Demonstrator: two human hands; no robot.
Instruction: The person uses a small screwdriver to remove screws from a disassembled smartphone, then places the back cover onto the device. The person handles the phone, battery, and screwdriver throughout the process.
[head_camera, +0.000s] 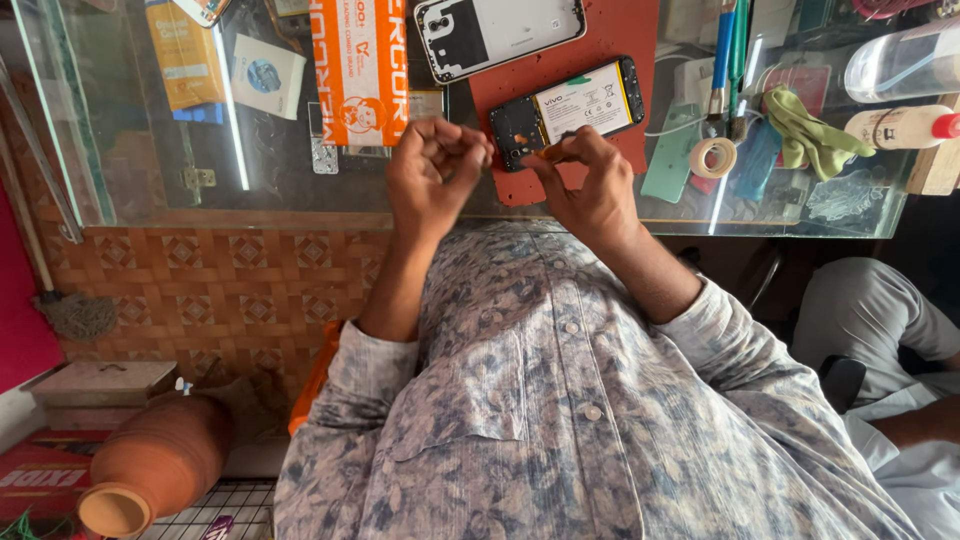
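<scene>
An opened phone (570, 105) lies back-up on a red mat (620, 30), its battery and black circuit board exposed. Its white back cover (500, 30) rests just beyond it on the glass counter. My right hand (592, 190) hovers at the phone's near corner and pinches a small orange tool (551, 151) against the board end. My left hand (435, 175) is raised just left of the phone, fingers curled together, and nothing shows in them.
The glass counter (300, 190) carries an orange box (360, 70), a tape roll (712, 157), a green cloth (810, 135), blue-handled tools (722, 60) and a white bottle with a red cap (900, 127). A clay pot (155, 460) stands on the floor. Another person's knee (870, 310) is at the right.
</scene>
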